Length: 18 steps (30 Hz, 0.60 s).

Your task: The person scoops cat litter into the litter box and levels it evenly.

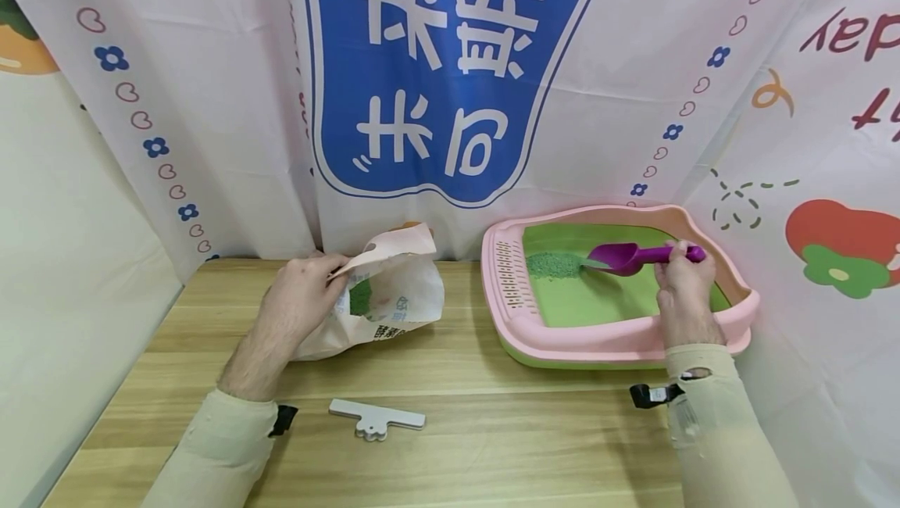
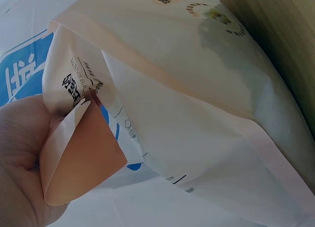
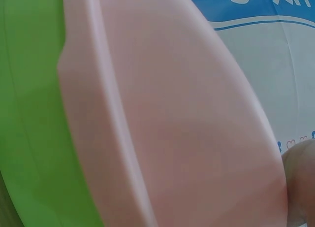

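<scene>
On the left of the table, my left hand (image 1: pixel 302 301) grips the edge of an opened white bag (image 1: pixel 415 289), with green granules (image 1: pixel 361 297) visible inside. The left wrist view shows the thumb side of that hand (image 2: pixel 22 158) pinching the bag's torn flap (image 2: pixel 83 153). My right hand (image 1: pixel 685 285) holds a purple scoop (image 1: pixel 622 258) by its handle, over a pink-rimmed green litter box (image 1: pixel 591 344). The scoop's front lies at a small pile of green granules (image 1: pixel 555 265) in the box's left part. In the right wrist view the litter box wall (image 3: pixel 187 113) hides most of the hand.
A white bag clip (image 1: pixel 377 418) lies on the wooden table (image 1: pixel 492 438) in front of the bag. Behind the table hangs a printed curtain (image 1: pixel 598 125), close to the back of the litter box. More curtain stands at the right side.
</scene>
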Each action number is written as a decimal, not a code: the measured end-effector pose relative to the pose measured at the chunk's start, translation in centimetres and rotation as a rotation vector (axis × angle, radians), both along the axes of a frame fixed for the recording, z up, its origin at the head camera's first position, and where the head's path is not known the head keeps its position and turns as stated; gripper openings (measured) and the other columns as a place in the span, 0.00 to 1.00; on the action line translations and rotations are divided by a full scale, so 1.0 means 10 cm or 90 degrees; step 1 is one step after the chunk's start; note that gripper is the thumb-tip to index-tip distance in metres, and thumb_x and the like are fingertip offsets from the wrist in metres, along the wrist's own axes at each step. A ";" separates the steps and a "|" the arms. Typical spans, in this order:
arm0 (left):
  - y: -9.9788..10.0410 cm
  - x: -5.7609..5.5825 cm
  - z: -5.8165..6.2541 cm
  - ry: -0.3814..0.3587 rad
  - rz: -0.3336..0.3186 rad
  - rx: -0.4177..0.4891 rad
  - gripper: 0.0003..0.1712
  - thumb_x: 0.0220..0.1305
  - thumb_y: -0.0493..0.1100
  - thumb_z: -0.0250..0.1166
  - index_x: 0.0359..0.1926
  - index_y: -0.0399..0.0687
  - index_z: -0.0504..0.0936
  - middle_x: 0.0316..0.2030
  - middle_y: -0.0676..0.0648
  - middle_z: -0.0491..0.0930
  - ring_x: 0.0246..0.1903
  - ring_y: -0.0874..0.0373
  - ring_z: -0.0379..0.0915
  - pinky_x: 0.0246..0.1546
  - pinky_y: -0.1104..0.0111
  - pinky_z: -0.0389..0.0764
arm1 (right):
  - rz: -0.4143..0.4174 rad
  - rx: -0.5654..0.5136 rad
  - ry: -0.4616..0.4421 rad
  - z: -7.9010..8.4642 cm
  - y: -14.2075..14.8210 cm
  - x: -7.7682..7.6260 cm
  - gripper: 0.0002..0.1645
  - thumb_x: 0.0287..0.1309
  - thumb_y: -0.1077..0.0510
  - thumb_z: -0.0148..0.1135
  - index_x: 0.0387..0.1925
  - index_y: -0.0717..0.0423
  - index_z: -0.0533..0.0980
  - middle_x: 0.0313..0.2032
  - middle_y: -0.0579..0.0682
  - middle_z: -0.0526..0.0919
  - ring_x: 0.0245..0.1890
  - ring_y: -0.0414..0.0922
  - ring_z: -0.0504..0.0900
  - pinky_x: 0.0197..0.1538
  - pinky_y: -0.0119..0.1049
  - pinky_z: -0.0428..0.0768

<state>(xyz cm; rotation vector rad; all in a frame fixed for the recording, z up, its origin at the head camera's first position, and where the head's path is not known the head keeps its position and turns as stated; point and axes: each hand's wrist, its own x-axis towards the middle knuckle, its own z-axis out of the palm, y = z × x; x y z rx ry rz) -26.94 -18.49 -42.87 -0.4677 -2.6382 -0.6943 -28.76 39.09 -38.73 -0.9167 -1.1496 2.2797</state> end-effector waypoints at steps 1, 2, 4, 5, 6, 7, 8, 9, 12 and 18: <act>0.00 0.00 0.00 -0.001 0.000 0.000 0.09 0.82 0.35 0.72 0.55 0.39 0.95 0.44 0.34 0.95 0.35 0.44 0.88 0.38 0.45 0.90 | -0.004 0.006 -0.001 0.00 0.00 0.00 0.03 0.92 0.55 0.55 0.57 0.43 0.72 0.58 0.41 0.83 0.85 0.41 0.74 0.90 0.39 0.68; 0.00 0.00 0.00 -0.002 0.000 0.001 0.09 0.82 0.35 0.72 0.55 0.39 0.95 0.44 0.34 0.95 0.35 0.44 0.88 0.38 0.45 0.90 | -0.007 0.010 -0.001 0.00 0.00 0.00 0.03 0.92 0.55 0.55 0.57 0.43 0.72 0.58 0.41 0.83 0.84 0.41 0.74 0.90 0.38 0.69; 0.00 0.00 0.00 -0.003 0.001 0.001 0.09 0.82 0.35 0.72 0.55 0.39 0.95 0.44 0.34 0.95 0.35 0.44 0.88 0.38 0.44 0.90 | -0.013 0.016 0.001 0.01 0.01 0.00 0.03 0.92 0.55 0.55 0.58 0.43 0.73 0.57 0.41 0.83 0.82 0.40 0.74 0.88 0.37 0.72; 0.00 0.00 0.00 -0.002 0.001 0.002 0.09 0.82 0.35 0.72 0.55 0.40 0.95 0.44 0.34 0.95 0.35 0.44 0.88 0.38 0.44 0.90 | -0.015 0.023 0.000 0.01 0.01 0.00 0.03 0.91 0.55 0.55 0.58 0.43 0.73 0.57 0.40 0.82 0.81 0.39 0.75 0.87 0.37 0.73; 0.00 0.00 0.00 -0.002 0.001 0.001 0.09 0.82 0.35 0.72 0.55 0.40 0.95 0.44 0.34 0.95 0.35 0.44 0.88 0.38 0.44 0.90 | -0.017 0.027 0.002 0.01 0.01 0.00 0.03 0.91 0.55 0.55 0.57 0.43 0.73 0.56 0.40 0.82 0.80 0.38 0.74 0.87 0.36 0.73; 0.00 0.00 0.00 -0.002 0.001 0.001 0.09 0.82 0.35 0.72 0.55 0.40 0.95 0.44 0.34 0.95 0.35 0.44 0.88 0.38 0.44 0.90 | -0.018 0.030 0.004 0.02 0.01 0.00 0.03 0.92 0.56 0.55 0.57 0.42 0.73 0.57 0.40 0.82 0.80 0.38 0.74 0.86 0.36 0.73; 0.00 0.00 0.00 -0.002 0.001 0.001 0.09 0.82 0.35 0.72 0.55 0.40 0.95 0.44 0.34 0.95 0.35 0.44 0.88 0.38 0.44 0.90 | -0.020 0.031 0.008 0.02 0.01 0.00 0.03 0.92 0.56 0.54 0.56 0.43 0.73 0.58 0.40 0.82 0.80 0.38 0.74 0.86 0.36 0.73; 0.00 0.00 0.00 -0.002 0.001 0.001 0.09 0.82 0.35 0.72 0.55 0.40 0.95 0.44 0.34 0.95 0.35 0.44 0.89 0.38 0.44 0.90 | -0.021 0.033 0.012 0.02 0.01 0.00 0.03 0.92 0.56 0.54 0.56 0.43 0.73 0.58 0.40 0.81 0.81 0.38 0.74 0.86 0.36 0.73; 0.00 0.00 0.00 -0.002 0.001 0.001 0.09 0.82 0.35 0.72 0.55 0.40 0.95 0.44 0.34 0.95 0.34 0.44 0.88 0.37 0.45 0.89 | -0.018 0.038 0.017 0.03 -0.01 0.01 0.02 0.92 0.56 0.53 0.56 0.43 0.72 0.59 0.40 0.81 0.84 0.39 0.72 0.88 0.36 0.71; 0.00 0.00 0.00 -0.001 0.001 0.003 0.09 0.82 0.35 0.72 0.55 0.40 0.95 0.43 0.34 0.95 0.34 0.45 0.88 0.37 0.45 0.89 | 0.003 0.039 0.013 0.09 -0.08 0.05 0.03 0.92 0.53 0.55 0.58 0.43 0.73 0.59 0.38 0.84 0.86 0.39 0.72 0.90 0.37 0.70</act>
